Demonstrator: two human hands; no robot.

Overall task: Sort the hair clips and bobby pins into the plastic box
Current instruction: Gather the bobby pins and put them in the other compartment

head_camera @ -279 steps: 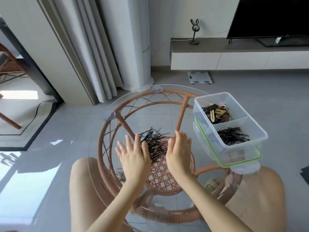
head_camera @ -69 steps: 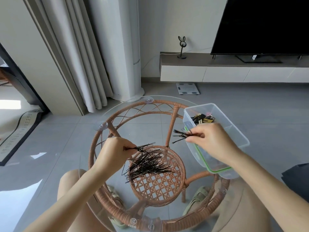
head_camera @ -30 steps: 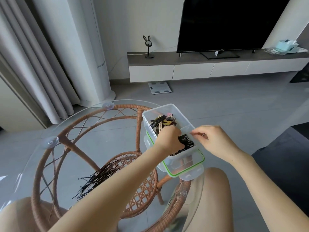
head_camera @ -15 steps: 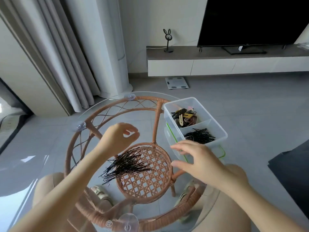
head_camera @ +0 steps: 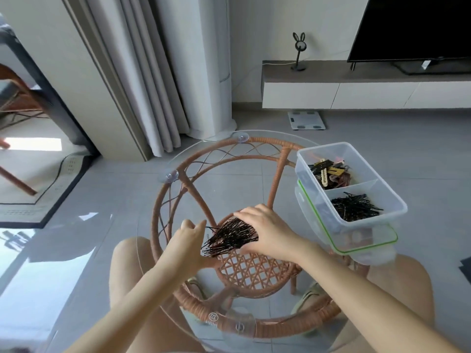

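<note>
A: Your box [head_camera: 390, 197], frame right: clips [head_camera: 328, 171] in far compartment, some pins [head_camera: 354, 207] in near one.

B: Left?

A: Pile [head_camera: 229, 235] at centre on table [head_camera: 178, 159]. Your right hand [head_camera: 265, 230] is spread over it, left hand [head_camera: 188, 238] pinching its edge.

Both hands, left hand [head_camera: 190, 235] and right hand [head_camera: 265, 231], are back from the plastic box [head_camera: 353, 186] and now close around the bobby pin pile [head_camera: 230, 236] on the tabletop [head_camera: 122, 250].

Grey tile floor [head_camera: 382, 138], curtains [head_camera: 142, 72], TV [head_camera: 413, 26].
</note>
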